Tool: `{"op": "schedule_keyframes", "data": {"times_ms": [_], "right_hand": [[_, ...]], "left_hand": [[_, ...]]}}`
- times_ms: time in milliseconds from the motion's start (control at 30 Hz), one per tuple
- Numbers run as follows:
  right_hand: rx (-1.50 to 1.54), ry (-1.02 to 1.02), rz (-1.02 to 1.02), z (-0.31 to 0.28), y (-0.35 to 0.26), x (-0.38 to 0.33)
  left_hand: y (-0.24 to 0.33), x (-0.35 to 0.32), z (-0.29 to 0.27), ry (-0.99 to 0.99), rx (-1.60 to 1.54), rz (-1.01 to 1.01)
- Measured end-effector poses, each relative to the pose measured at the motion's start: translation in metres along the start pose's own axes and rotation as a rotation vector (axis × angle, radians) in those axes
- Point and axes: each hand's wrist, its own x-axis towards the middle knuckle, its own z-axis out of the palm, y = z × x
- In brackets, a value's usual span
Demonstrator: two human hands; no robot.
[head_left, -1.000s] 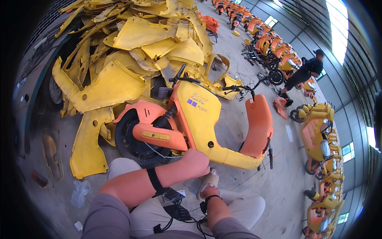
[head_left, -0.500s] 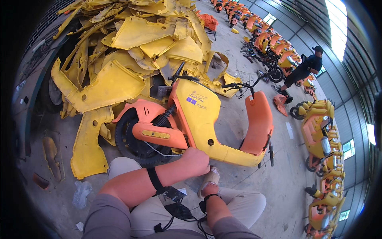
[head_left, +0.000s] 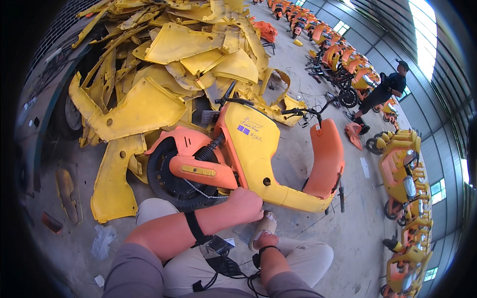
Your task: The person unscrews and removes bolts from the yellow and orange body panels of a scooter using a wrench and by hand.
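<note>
A large shed with a bare concrete floor and tall windowed walls holds the work. At far left lies a heap of yellow body panels, loose moulded shells stacked against each other, with one long panel flat on the floor beside crumpled white scraps. In the middle, just ahead of the person's knees, a scooter lies tipped on its side: black front wheel with an orange mudguard, yellow front shell, orange seat part toward the right. The left hand is closed in a fist against the lower edge of the yellow shell beside the wheel, apparently gripping something there, though what it holds cannot be told. The right hand rests low by the sandalled foot; whether it is open or closed cannot be told. The scooter looks heavy and rigid as a whole, its plastic shell stiff yet likely to crack if levered; the frame, wheel or handlebar seem the sounder places to hold. A small blue rectangular sticker sits on the yellow shell under a line of script. At right, rows of orange and yellow scooters stand parked, and a person in dark clothes bends over one.
</note>
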Motion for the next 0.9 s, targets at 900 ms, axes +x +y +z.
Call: {"op": "schedule_keyframes", "data": {"times_ms": [900], "right_hand": [[0.012,-0.081,-0.04,-0.03,0.006,-0.012]], "left_hand": [[0.002,0.006,0.001,0.009,0.009,0.021]]}}
